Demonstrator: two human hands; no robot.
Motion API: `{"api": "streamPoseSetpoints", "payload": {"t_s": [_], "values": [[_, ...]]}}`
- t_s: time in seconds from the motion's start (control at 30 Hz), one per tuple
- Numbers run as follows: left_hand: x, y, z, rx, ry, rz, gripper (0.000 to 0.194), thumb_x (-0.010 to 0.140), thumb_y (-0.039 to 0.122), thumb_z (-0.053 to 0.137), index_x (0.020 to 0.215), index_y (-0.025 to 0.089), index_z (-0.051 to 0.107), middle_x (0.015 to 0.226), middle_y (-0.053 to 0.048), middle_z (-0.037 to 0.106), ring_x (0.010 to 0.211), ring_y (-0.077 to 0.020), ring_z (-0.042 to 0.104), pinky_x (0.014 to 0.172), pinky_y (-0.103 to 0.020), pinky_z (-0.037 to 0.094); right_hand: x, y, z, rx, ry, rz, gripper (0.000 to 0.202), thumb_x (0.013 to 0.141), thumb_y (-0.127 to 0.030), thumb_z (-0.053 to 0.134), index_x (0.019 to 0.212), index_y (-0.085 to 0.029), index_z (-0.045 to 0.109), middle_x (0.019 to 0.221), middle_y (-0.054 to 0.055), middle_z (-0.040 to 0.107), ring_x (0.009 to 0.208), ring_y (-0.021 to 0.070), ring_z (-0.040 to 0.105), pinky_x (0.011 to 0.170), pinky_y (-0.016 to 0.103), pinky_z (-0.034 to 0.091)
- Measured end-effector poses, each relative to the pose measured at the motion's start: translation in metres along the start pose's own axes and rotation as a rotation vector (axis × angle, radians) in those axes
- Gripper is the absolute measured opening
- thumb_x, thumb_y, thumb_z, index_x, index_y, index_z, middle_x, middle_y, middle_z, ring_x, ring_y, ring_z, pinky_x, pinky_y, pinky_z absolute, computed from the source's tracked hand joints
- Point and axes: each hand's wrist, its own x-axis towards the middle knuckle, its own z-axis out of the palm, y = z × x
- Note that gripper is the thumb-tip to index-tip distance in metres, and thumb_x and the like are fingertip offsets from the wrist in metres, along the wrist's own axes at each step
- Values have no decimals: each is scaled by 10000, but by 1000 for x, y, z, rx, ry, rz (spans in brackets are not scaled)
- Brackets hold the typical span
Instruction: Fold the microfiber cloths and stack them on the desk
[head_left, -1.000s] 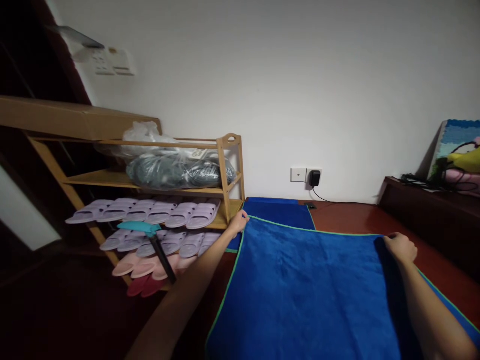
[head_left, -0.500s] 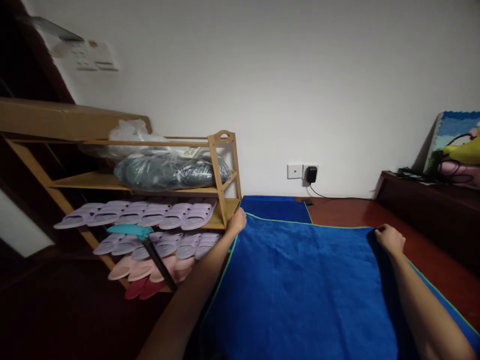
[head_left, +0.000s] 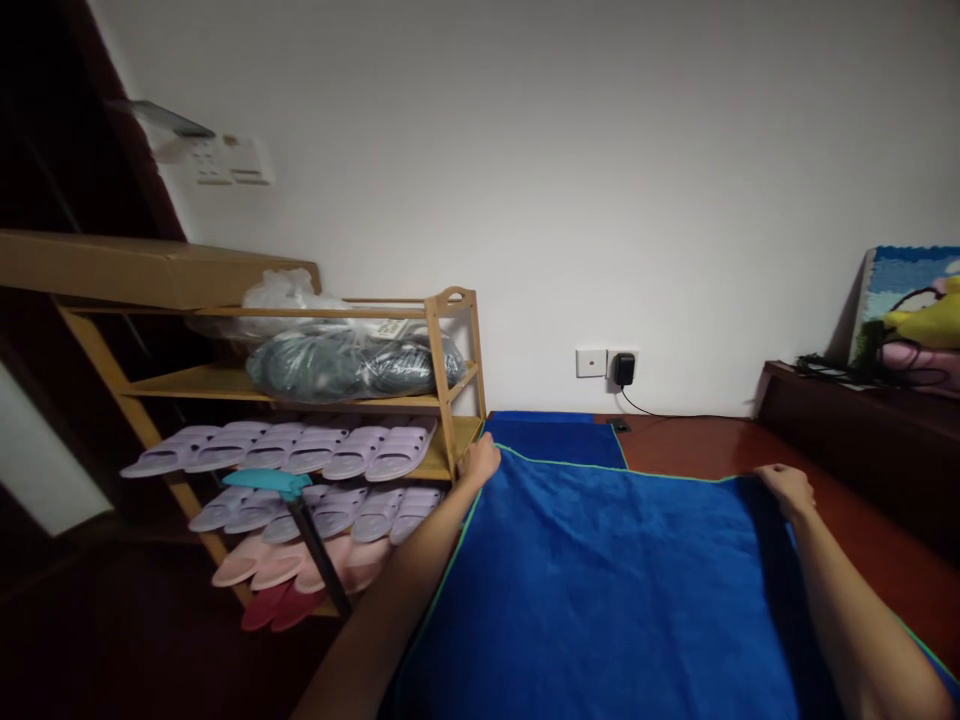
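Observation:
A blue cloth (head_left: 615, 580) with a light green edge is stretched between my hands over a reddish-brown wooden surface (head_left: 682, 440). My left hand (head_left: 478, 462) grips its far left corner, close to the end post of the shoe rack. The far right corner is pinched in my right hand (head_left: 786, 490). Beyond the held edge, more blue cloth (head_left: 555, 438) with the same green trim lies flat against the wall.
On the left, a wooden rack (head_left: 442, 380) holds lilac and pink slippers (head_left: 397, 450), a plastic-wrapped bundle (head_left: 345, 360) and a cardboard box (head_left: 165, 270). A turquoise-topped pole (head_left: 319, 550) stands before it. A black plug (head_left: 624, 369) sits in the wall; a dark ledge (head_left: 862, 430) is at right.
The whole view has shifted, so the rack, sockets and hands appear slightly lower. Both hands still hold the cloth, and its far edge sags a little more near the corners.

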Motion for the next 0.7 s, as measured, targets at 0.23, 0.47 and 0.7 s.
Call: {"api": "streamPoseSetpoints", "payload": {"t_s": [0.23, 0.47, 0.7], "values": [[-32, 6, 5, 85, 130, 207, 407, 821, 121, 437, 1220, 163, 507, 1338, -149, 488, 1268, -275, 399, 1019, -411, 293, -7, 6, 10, -59, -29, -70, 301, 707, -426, 541, 871, -246, 719, 983, 129, 677, 981, 372, 593, 800, 514, 435], [-56, -1, 24, 122, -125, 407, 513, 957, 361, 311, 1415, 136, 359, 1517, -132, 276, 1402, -250, 227, 1098, -411, 213, -1, 19, 17, -170, -56, -119, 321, 797, -419, 465, 877, -222, 706, 1014, 142, 635, 980, 355, 558, 790, 546, 403], [-61, -9, 31, 85, -108, 406, 607, 958, 446, 291, 1474, 131, 241, 1528, -132, 227, 1414, -234, 194, 1112, -415, 177, -8, 12, 25, -223, 137, -196, 411, 899, -396, 316, 1028, -178, 640, 1142, 167, 549, 1074, 336, 477, 843, 515, 371]]}}
